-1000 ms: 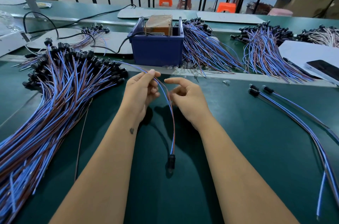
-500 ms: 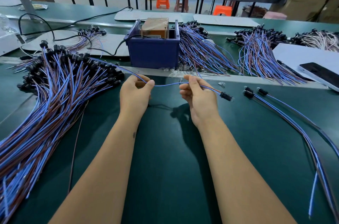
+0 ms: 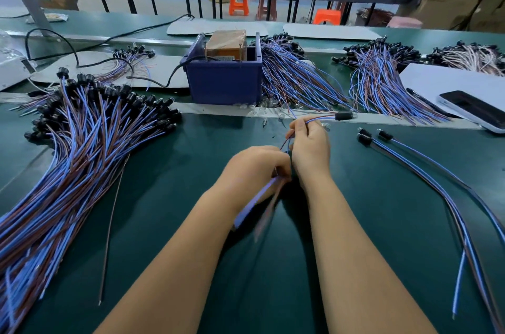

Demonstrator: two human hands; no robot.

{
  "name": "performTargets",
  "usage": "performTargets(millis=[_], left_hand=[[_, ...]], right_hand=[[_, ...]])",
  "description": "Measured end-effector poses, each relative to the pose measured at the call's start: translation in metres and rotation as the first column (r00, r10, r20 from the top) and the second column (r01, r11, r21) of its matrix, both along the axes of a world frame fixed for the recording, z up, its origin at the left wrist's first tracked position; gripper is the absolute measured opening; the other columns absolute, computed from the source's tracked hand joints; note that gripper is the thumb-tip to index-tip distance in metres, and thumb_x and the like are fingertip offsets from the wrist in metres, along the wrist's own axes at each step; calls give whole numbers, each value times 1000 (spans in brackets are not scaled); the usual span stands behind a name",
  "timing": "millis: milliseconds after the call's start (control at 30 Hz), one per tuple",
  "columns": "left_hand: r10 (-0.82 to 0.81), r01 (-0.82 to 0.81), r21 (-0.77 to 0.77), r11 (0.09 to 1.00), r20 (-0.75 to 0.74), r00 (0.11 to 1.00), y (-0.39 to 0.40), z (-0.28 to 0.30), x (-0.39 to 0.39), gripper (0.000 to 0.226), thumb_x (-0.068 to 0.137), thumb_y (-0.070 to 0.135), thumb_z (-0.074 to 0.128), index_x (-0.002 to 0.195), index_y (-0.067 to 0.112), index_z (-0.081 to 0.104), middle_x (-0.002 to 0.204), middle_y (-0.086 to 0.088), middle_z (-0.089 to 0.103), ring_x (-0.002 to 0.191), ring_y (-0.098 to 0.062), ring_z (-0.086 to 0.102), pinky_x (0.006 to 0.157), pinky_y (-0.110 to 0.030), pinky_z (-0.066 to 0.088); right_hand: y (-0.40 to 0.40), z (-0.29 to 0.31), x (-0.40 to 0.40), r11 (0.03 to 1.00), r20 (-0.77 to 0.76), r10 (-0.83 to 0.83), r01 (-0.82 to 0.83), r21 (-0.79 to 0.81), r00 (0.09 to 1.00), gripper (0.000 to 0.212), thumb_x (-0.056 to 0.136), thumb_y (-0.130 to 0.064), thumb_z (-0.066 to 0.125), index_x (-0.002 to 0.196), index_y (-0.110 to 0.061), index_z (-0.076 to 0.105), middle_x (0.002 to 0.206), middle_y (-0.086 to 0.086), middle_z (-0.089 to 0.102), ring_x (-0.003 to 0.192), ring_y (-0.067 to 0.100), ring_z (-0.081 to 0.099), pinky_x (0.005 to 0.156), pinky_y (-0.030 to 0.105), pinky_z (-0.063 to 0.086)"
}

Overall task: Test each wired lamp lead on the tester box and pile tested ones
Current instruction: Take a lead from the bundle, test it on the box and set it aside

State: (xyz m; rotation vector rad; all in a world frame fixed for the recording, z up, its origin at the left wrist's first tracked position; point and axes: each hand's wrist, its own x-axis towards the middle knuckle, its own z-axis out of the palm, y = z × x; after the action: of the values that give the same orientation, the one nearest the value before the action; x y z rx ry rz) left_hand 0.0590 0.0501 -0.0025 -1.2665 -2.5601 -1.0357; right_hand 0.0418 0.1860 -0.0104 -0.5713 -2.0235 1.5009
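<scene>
- The right hand (image 3: pixel 310 146) pinched one lamp lead (image 3: pixel 319 119) just behind its black socket (image 3: pixel 343 116), which pointed right, hanging above the worktop (image 3: pixel 355 210).
- The left hand (image 3: pixel 257 169) gripped the same lead's tail; the bare wire ends (image 3: pixel 257 202) below that grip were motion-blurred.
- The lead's long axis ran from the left hand up and right to the socket.
- The blue tester box (image 3: pixel 224 82) stood ahead and slightly left of both hands; the left hand, holding the ends, looked marginally nearer.
- Three leads (image 3: pixel 415 158), likely the tested pile, lay to the right; the big untested bundle (image 3: pixel 82 148) lay left.
- No writing was legible anywhere.
</scene>
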Motion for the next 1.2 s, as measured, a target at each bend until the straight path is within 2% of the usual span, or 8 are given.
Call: performTargets(millis=[133,233,367,500,700,900,1067,1200], left_hand=[[-84,83,-27,996,-31,996,10,3,11,6,78,12,75,82,16,72,79,8,64,74,-14,55,67,-39,49],[-127,122,-51,991,-106,986,19,5,22,9,78,12,74,83,18,72,79,10,63,75,-12,54,65,-38,49],[-234,220,-110,969,-132,963,46,5,43,26,82,5,61,98,22,73,94,6,70,89,-22,60,68,-39,50],[-279,271,-117,955,-55,959,82,5,65,49,80,-5,49,118,22,66,106,4,70,97,-26,55,66,-33,41],[-414,401,-212,891,-20,910,135,2,105,32,94,16,53,123,20,66,121,2,67,117,-27,51,99,-39,39],[-423,422,-141,895,27,906,145,0,110,31,91,13,56,117,21,70,115,3,69,114,-24,53,96,-38,41],[-71,64,40,997,204,976,110,3,65,25,88,12,56,102,22,74,103,2,73,101,-21,61,89,-37,49],[241,-273,84,958,276,931,65,8,26,20,86,14,53,88,23,71,82,4,69,85,-22,62,75,-32,49]], right_hand=[[10,2,3,984,115,108,-122,130,988,18,100,-18,46,88,-18,59,70,-2,60,69,17,54,63,29,36],[33,12,11,887,304,144,-259,382,942,19,100,-20,48,102,-12,66,94,8,66,90,27,58,74,32,42],[75,21,33,717,477,-26,-317,621,878,21,98,-25,51,110,-22,68,116,6,66,105,30,58,73,34,41],[115,22,62,674,505,-171,-274,686,846,17,95,-29,53,107,-30,66,118,1,64,108,27,57,72,32,38],[156,26,93,613,496,-375,-192,766,783,13,92,-21,51,93,-19,64,103,4,66,95,30,58,65,31,40],[172,31,107,603,512,-490,-149,783,706,15,92,-19,50,102,-16,62,107,9,61,97,32,56,69,32,41],[127,37,91,588,411,-354,-142,796,840,27,92,-25,52,115,-15,60,118,14,54,112,34,47,82,37,42],[59,32,60,605,357,-110,-223,765,928,24,94,-24,50,114,-15,62,116,13,56,111,32,48,85,36,39]])
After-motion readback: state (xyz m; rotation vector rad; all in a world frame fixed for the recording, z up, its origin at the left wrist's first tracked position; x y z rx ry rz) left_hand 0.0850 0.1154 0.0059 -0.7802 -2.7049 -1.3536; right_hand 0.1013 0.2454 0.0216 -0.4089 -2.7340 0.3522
